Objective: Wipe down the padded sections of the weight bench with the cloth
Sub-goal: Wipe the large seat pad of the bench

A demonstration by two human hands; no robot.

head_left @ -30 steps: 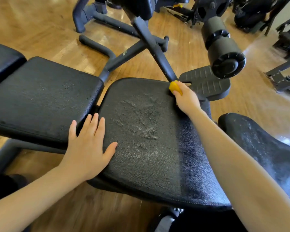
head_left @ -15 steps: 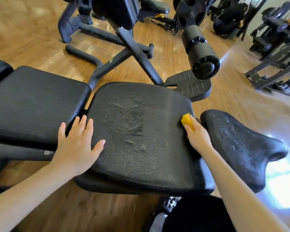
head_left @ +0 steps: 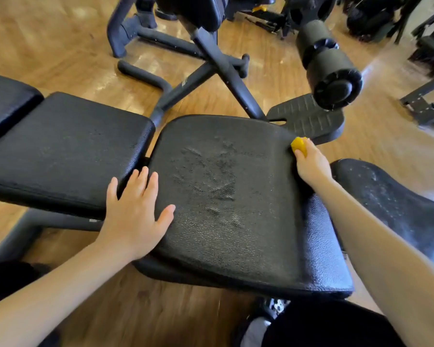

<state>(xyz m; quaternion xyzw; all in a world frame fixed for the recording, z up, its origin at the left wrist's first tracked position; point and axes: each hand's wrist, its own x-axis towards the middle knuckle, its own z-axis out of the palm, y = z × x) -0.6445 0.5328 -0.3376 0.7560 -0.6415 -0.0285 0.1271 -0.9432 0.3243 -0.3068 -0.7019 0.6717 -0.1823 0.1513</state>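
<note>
The weight bench's black middle pad (head_left: 236, 196) fills the centre of the head view, with a dull smeared patch in its middle and a shinier strip along its right side. My right hand (head_left: 311, 164) grips a small yellow cloth (head_left: 299, 145) bunched against the pad's far right corner. Fingers straight, my left hand (head_left: 135, 209) lies flat on the pad's near left edge, by the gap to the left pad (head_left: 65, 151). A dusty black pad (head_left: 391, 196) lies to the right, partly behind my right forearm.
A black foam roller (head_left: 328, 66) juts out at the upper right above a ribbed footplate (head_left: 308, 118). Black frame tubes (head_left: 211, 66) cross the wooden floor beyond the bench. More gym machines (head_left: 426, 46) stand at the far right. A further pad (head_left: 5, 101) shows at the left edge.
My right hand slid the cloth toward me along the pad's right edge, then back away to the far right corner. My left hand stayed flat on the near left edge.
</note>
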